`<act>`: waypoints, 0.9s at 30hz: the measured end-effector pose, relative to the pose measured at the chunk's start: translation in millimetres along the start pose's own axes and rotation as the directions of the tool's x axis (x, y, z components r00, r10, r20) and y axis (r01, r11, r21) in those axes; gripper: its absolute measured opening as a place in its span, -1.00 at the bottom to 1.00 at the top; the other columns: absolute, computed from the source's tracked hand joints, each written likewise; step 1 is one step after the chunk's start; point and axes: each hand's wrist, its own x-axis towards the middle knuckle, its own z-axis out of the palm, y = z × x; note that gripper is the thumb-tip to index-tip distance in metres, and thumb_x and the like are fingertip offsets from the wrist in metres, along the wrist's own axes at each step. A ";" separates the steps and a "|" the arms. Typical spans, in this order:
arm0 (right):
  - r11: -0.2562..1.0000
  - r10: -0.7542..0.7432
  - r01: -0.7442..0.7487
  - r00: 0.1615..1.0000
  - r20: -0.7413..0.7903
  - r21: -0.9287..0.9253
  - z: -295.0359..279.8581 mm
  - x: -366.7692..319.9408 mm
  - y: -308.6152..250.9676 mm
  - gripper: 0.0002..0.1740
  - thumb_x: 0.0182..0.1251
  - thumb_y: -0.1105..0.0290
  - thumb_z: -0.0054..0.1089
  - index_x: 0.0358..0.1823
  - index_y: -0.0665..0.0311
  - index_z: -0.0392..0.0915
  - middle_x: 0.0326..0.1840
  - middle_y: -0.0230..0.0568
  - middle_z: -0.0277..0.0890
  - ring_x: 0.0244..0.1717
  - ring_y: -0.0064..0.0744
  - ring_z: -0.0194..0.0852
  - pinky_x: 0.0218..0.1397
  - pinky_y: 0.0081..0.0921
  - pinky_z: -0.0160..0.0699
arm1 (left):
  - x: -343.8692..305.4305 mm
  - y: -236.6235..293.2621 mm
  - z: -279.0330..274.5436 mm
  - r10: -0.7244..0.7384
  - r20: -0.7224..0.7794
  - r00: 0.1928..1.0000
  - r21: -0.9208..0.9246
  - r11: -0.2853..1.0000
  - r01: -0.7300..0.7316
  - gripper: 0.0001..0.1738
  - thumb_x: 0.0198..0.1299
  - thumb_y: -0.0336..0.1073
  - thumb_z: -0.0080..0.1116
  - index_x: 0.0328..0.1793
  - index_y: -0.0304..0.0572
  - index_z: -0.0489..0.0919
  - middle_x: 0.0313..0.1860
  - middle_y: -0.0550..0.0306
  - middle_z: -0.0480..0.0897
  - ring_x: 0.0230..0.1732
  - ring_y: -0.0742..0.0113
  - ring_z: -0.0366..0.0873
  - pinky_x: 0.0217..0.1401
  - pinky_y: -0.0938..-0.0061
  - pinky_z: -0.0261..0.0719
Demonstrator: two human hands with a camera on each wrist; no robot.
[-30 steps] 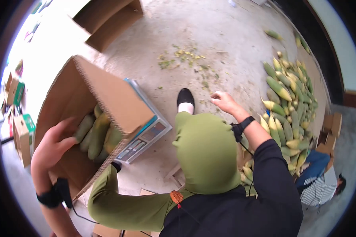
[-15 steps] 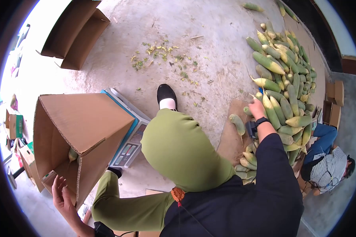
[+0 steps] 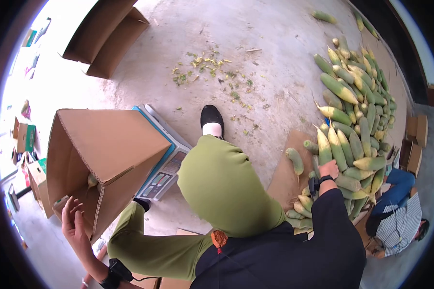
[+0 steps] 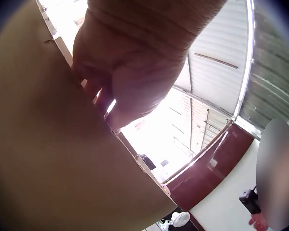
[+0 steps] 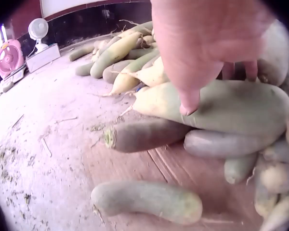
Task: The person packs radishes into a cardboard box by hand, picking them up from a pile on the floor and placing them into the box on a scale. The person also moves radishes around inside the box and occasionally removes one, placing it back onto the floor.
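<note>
In the head view my right hand [image 3: 329,169] is at the heap of green radishes [image 3: 354,94] on the right. The right wrist view has its thumb and fingers spread over a thick, pale-tipped green radish [image 5: 241,106], thumb on the near side and fingertips toward the far side. My left hand [image 3: 76,226] lies at the rim of a large cardboard box [image 3: 113,135], its fingers fairly straight. Close up in the left wrist view, those fingers [image 4: 90,89] reach over the cardboard edge. Inside the box a radish [image 3: 92,180] shows; the rest is hidden by its walls.
The box stands on a digital scale [image 3: 166,171] by my left foot. One loose radish [image 5: 147,199] lies on flat cardboard [image 5: 168,168] before the heap. Leaf scraps [image 3: 207,67] litter the floor. Another open box [image 3: 115,43] stands ahead, and a person [image 3: 395,224] sits at right.
My right hand has moved from above the floor to the heap, then along it toward me. The left hand has come out of the box to its rim.
</note>
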 end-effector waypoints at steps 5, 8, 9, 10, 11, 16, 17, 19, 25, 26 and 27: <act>0.995 0.037 -0.057 0.973 0.230 0.080 -28.6 -21.4 -19.8 -0.26 -0.22 0.11 0.49 0.05 0.25 0.44 0.15 -0.07 0.41 0.21 -0.17 0.37 0.23 -0.23 0.41 | 2.0 -3.3 1.0 -0.013 -0.017 1.000 -0.064 0.998 0.012 -0.64 0.29 -0.45 -0.05 0.21 -0.28 0.44 0.00 0.12 0.54 -0.02 0.41 0.50 0.01 0.56 0.45; 0.931 -0.067 -0.012 0.977 0.204 0.365 44.7 10.2 -8.8 -0.24 -0.27 0.19 0.50 0.01 0.40 0.41 0.11 0.12 0.42 0.15 0.02 0.39 0.18 -0.26 0.43 | 4.9 -4.1 1.0 -0.001 -0.028 1.000 -0.073 0.997 -0.001 -0.65 0.28 -0.47 -0.05 0.20 -0.28 0.45 -0.01 0.12 0.54 -0.03 0.41 0.50 0.01 0.55 0.46; 0.875 -0.054 -0.036 0.984 0.171 0.483 81.3 23.2 -6.7 -0.20 -0.29 0.20 0.51 0.04 0.42 0.38 0.12 0.16 0.41 0.14 0.05 0.39 0.19 -0.25 0.41 | 4.7 -1.3 1.3 -0.008 -0.022 1.000 -0.067 0.998 0.006 -0.65 0.28 -0.47 -0.05 0.20 -0.28 0.45 -0.02 0.12 0.55 -0.03 0.42 0.50 0.01 0.55 0.45; 0.805 -0.038 -0.054 0.989 0.143 0.591 112.0 37.3 -1.4 -0.17 -0.31 0.22 0.52 0.06 0.43 0.34 0.12 0.19 0.40 0.13 0.08 0.39 0.20 -0.24 0.40 | 4.0 0.6 1.9 -0.018 -0.015 1.000 -0.060 0.998 0.017 -0.65 0.28 -0.47 -0.04 0.19 -0.29 0.45 -0.03 0.12 0.55 -0.04 0.42 0.50 0.02 0.55 0.45; 0.783 -0.038 -0.066 0.988 0.152 0.619 113.2 31.0 -3.1 -0.13 -0.32 0.23 0.52 0.08 0.44 0.31 0.11 0.20 0.39 0.14 0.07 0.39 0.21 -0.25 0.38 | 4.7 1.1 2.5 -0.022 -0.022 1.000 -0.087 0.996 0.020 -0.65 0.26 -0.50 -0.04 0.18 -0.30 0.46 -0.06 0.12 0.56 -0.06 0.42 0.50 0.02 0.56 0.45; 0.804 -0.094 -0.036 0.978 0.188 0.593 82.0 0.5 -27.4 0.00 -0.31 0.17 0.55 0.23 0.40 0.25 0.19 0.19 0.32 0.23 0.11 0.27 0.32 -0.19 0.25 | 2.4 -3.7 -1.0 -0.065 -0.032 0.997 -0.074 0.995 0.063 -0.63 0.19 -0.55 -0.05 0.15 -0.30 0.47 -0.11 0.13 0.55 -0.10 0.42 0.50 0.02 0.58 0.44; 0.796 -0.123 -0.008 0.977 0.174 0.606 87.0 7.5 -32.6 -0.01 -0.30 0.18 0.55 0.22 0.38 0.24 0.19 0.18 0.32 0.23 0.09 0.28 0.31 -0.20 0.26 | 1.6 -3.2 -0.6 -0.050 -0.025 0.998 -0.079 0.996 0.048 -0.64 0.20 -0.55 -0.05 0.14 -0.31 0.47 -0.11 0.14 0.55 -0.10 0.43 0.50 0.01 0.57 0.44; 0.839 -0.205 0.105 0.970 0.132 0.533 68.5 -1.4 -50.9 -0.02 -0.30 0.20 0.54 0.22 0.36 0.23 0.18 0.17 0.33 0.22 0.09 0.29 0.30 -0.20 0.26 | -0.5 -0.3 -0.5 -0.059 -0.019 0.998 -0.106 0.993 0.057 -0.66 0.20 -0.53 -0.02 0.13 -0.31 0.48 -0.13 0.14 0.55 -0.11 0.44 0.50 0.00 0.57 0.44; 0.837 -0.414 0.346 0.907 0.077 0.423 35.1 6.2 -104.8 -0.14 -0.20 0.18 0.44 0.19 0.29 0.26 0.17 0.08 0.36 0.20 0.10 0.30 0.27 -0.17 0.30 | -1.2 -5.2 1.6 -0.071 -0.032 0.997 -0.095 0.993 0.068 -0.66 0.19 -0.52 0.00 0.12 -0.29 0.50 -0.12 0.15 0.56 -0.12 0.45 0.51 -0.01 0.58 0.45; 0.835 -0.419 0.353 0.905 0.072 0.421 39.6 14.3 -108.8 -0.14 -0.20 0.18 0.44 0.19 0.29 0.26 0.17 0.08 0.36 0.20 0.10 0.30 0.27 -0.17 0.30 | -0.7 -5.4 2.9 -0.074 -0.036 0.997 -0.075 0.995 0.071 -0.66 0.19 -0.53 0.00 0.11 -0.29 0.51 -0.11 0.15 0.56 -0.13 0.45 0.51 -0.02 0.58 0.45; 0.855 -0.401 0.344 0.913 0.073 0.388 37.1 13.7 -116.4 -0.15 -0.20 0.15 0.44 0.18 0.29 0.27 0.18 0.08 0.36 0.20 0.10 0.30 0.26 -0.16 0.31 | 0.2 -5.6 3.9 -0.078 -0.043 0.996 -0.078 0.994 0.075 -0.66 0.19 -0.53 0.00 0.11 -0.29 0.51 -0.11 0.15 0.56 -0.13 0.45 0.51 -0.02 0.58 0.45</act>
